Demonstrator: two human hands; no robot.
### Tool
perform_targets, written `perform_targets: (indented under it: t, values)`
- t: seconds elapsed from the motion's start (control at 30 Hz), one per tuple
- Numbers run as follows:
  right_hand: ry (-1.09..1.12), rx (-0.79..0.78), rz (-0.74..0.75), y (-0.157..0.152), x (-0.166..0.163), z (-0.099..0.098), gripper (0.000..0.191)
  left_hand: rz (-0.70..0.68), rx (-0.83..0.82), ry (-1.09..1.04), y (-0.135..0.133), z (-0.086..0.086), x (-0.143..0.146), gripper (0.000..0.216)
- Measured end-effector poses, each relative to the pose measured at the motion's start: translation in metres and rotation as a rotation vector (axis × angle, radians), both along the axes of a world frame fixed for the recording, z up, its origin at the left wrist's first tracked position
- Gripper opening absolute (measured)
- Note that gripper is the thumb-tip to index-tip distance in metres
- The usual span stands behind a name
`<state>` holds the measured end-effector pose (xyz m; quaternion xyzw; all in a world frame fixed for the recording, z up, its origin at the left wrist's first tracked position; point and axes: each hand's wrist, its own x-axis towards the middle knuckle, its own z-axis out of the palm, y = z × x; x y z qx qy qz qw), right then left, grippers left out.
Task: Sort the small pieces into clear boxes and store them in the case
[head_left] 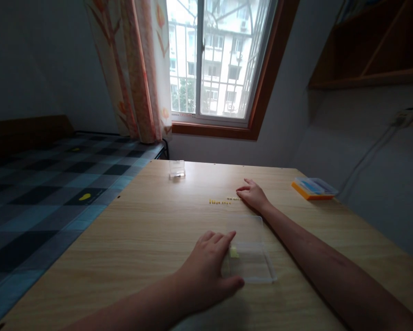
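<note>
My left hand (211, 259) is at the left side of a clear plastic box (252, 271) with its lid folded back, thumb and fingers apart. Whether it touches the box, I cannot tell. Inside the box lies a small pale yellow piece (234, 252). Farther away, my right hand (255, 196) rests low over the table, thumb and forefinger pinched at the right end of a row of tiny pale pieces (232, 198). Anything between those fingertips is too small to make out. Just left of it runs a row of tiny yellow pieces (218, 202).
A small clear holder (177, 168) stands at the table's far left. Near the right edge sits an orange case with a clear lid (313, 188). The wooden table (140, 234) borders a bed with checked bedding (65, 197); a window and curtain are behind.
</note>
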<state>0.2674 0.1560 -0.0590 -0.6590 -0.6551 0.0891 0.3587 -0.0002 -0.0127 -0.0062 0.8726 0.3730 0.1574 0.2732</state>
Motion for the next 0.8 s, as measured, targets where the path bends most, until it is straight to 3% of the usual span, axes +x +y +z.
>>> perform_targets:
  t: [0.27,0.43,0.63,0.8]
  values:
    - [0.062,0.011,-0.085,-0.005,0.001,0.006,0.02,-0.001,0.005,-0.006,0.0,0.0,-0.001,0.086]
    - [0.092,0.09,-0.107,-0.03,0.011,0.032,0.02,-0.004,0.007,-0.004,-0.001,-0.001,-0.001,0.087]
    - [0.112,0.227,0.053,-0.119,0.032,0.076,0.022,-0.001,0.007,-0.018,0.0,-0.001,-0.001,0.085]
    - [0.03,0.184,0.197,-0.196,0.015,0.074,0.016,-0.017,0.011,-0.022,0.001,-0.001,0.0,0.085]
